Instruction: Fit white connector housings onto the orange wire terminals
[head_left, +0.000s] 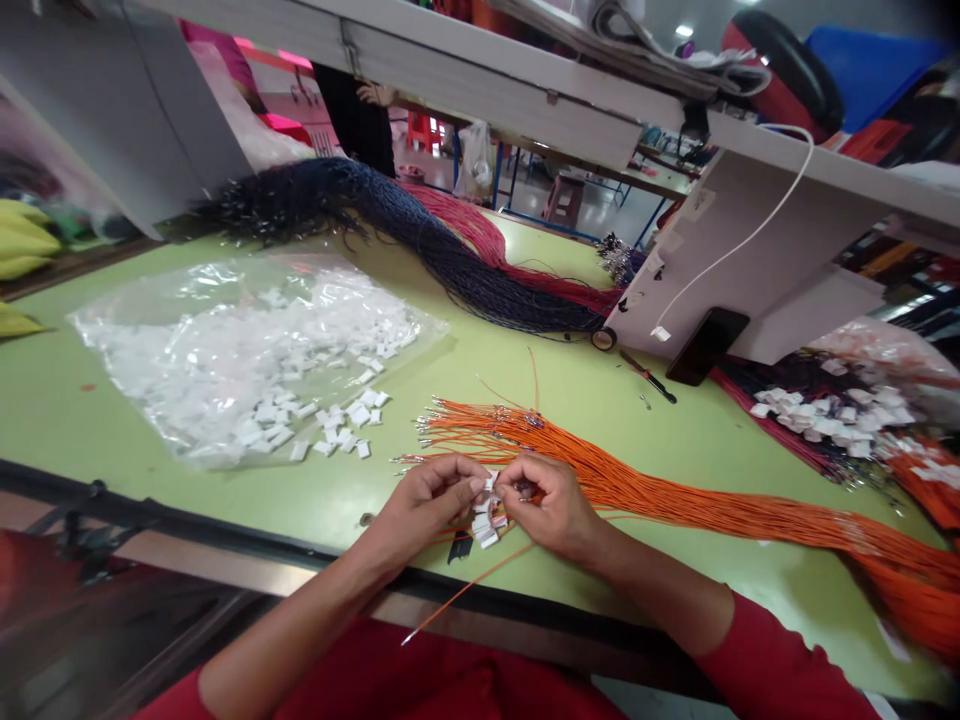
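Note:
My left hand (427,495) and my right hand (547,505) meet over the near edge of the green table (90,400). Both are closed in a pinch around a small white plastic connector (489,484) between their fingertips. A few more white connectors (486,528) lie just below my fingers. An orange wire (469,588) runs from my right hand down over the table edge. A thick bundle of orange wires (675,495) with metal tips lies just behind my hands and trails off to the right.
A clear plastic bag (247,350) of white connectors is spread at the left, with loose ones spilling out. Dark blue and red wire bundles (480,260) lie at the back. A phone (706,345), a pen tool and more connectors (832,410) are on the right.

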